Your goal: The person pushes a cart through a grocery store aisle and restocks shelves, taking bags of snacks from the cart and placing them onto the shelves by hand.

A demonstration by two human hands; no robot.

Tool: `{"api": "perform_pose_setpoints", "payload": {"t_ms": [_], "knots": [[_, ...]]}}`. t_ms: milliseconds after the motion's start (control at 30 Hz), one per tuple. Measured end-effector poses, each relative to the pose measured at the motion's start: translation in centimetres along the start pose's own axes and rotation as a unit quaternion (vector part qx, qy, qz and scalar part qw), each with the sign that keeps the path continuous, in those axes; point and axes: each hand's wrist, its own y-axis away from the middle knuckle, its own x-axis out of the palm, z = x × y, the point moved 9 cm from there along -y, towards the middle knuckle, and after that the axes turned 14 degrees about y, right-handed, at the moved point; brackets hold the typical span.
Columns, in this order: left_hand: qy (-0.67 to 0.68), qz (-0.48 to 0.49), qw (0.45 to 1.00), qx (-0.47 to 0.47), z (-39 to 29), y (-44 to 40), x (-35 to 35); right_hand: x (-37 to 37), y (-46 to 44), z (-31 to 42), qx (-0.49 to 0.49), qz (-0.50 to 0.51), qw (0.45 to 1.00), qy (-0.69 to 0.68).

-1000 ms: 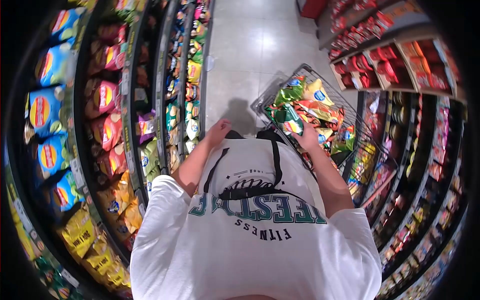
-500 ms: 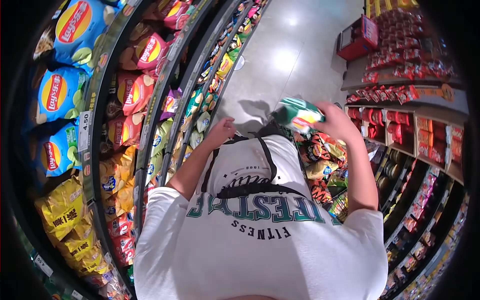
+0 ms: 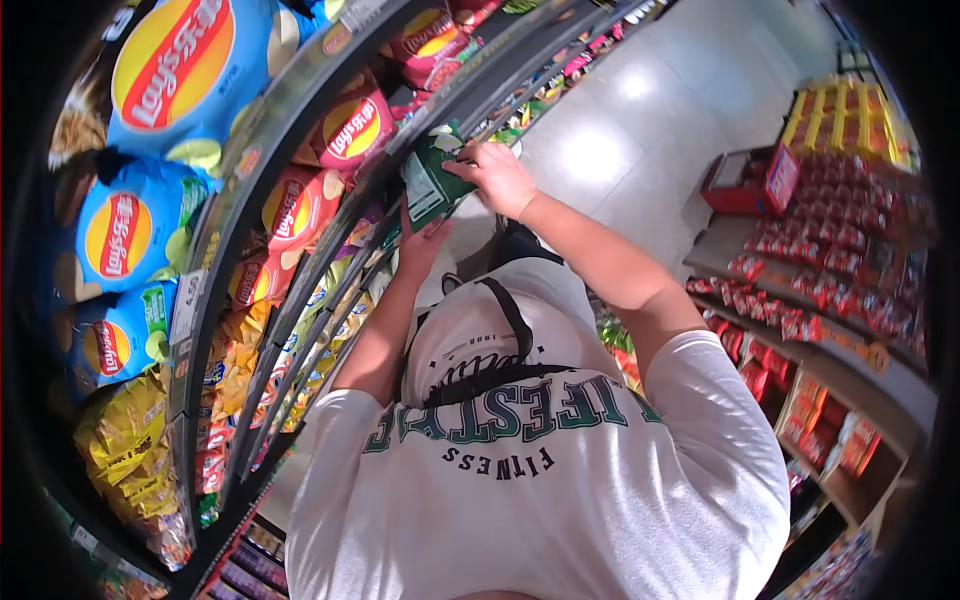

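A green chip bag [image 3: 425, 192], with a pale printed panel facing up, is at the edge of the left shelves. My right hand [image 3: 497, 178] reaches across from the right, its fingers closed on the bag's right side. Below the bag, my left hand [image 3: 424, 240] is against its lower edge; part of that hand's fingers is hidden behind the bag, so its hold is hard to make out. Red Lay's bags [image 3: 300, 205] stand on the shelf just left of my hands.
Shelves on the left hold large blue Lay's bags [image 3: 125, 235] and yellow bags [image 3: 125, 425] behind a price rail [image 3: 190, 305]. A grey tiled floor [image 3: 650, 130] runs ahead. To the right are a red box [image 3: 750, 182] and racks of small red packets [image 3: 810, 250].
My right hand has carried the green bag from the right side over to the left shelves. My left hand has come up against it. The view has turned and moved closer to those shelves.
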Motion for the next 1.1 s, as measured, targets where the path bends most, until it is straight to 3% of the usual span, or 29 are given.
{"api": "perform_pose_setpoints", "payload": {"t_ms": [67,167,200,267,333,367,433,500,600,700,800,900,967,1067,1100], "knots": [[0.073,-0.072,0.995,0.019,0.2,-1.9,-0.7,2.3,-1.5,-1.0,-0.033,0.009,0.999,-0.004],[0.072,-0.083,0.993,-0.05,2.0,-3.6,-1.6,4.1,-3.9,-2.0,-0.051,0.047,0.997,-0.022],[0.042,-0.117,0.992,-0.021,0.6,-4.0,-1.4,4.7,-4.8,-2.4,-0.052,0.039,0.997,-0.036],[0.009,-0.218,0.973,-0.073,1.2,-4.1,-2.7,5.9,-6.1,-3.3,-0.038,0.032,0.997,-0.055],[-0.039,-0.275,0.957,-0.086,1.9,-4.2,-4.2,9.2,-6.7,-5.1,0.069,0.105,0.985,-0.115],[-0.002,-0.29,0.946,-0.145,3.2,-4.0,-5.0,11.0,-6.6,-5.9,0.123,0.142,0.972,-0.142],[0.088,-0.353,0.923,-0.126,3.9,-3.9,-6.3,13.3,-6.4,-6.8,0.211,0.192,0.929,-0.235],[0.092,-0.355,0.926,-0.092,3.4,-4.1,-6.8,15.5,-5.8,-6.9,0.259,0.246,0.869,-0.342],[0.166,-0.376,0.909,-0.068,3.1,-4.1,-6.7,18.8,-6.5,-4.7,0.177,0.351,0.826,-0.404],[0.23,-0.392,0.888,-0.064,2.6,-3.7,-6.4,20.1,-7.2,-3.2,0.131,0.302,0.781,-0.531],[0.31,-0.414,0.854,-0.045,2.2,-2.6,-5.7,18.7,-6.7,-4.2,0.094,0.369,0.804,-0.456],[0.307,-0.444,0.841,-0.049,5.1,-0.3,-7.2,19.1,-2.6,-8.0,0.231,0.378,0.75,-0.491],[0.276,-0.438,0.85,-0.103,7.3,1.3,-7.8,19.7,1.4,-11.4,0.245,0.427,0.661,-0.566],[0.216,-0.355,0.885,-0.212,11.9,4.5,-9.1,21.3,10.3,-19.8,0.325,0.379,0.697,-0.515],[0.116,-0.305,0.908,-0.263,12.5,5.7,-9.4,21.5,13.7,-22.6,0.354,0.351,0.719,-0.484]]}}
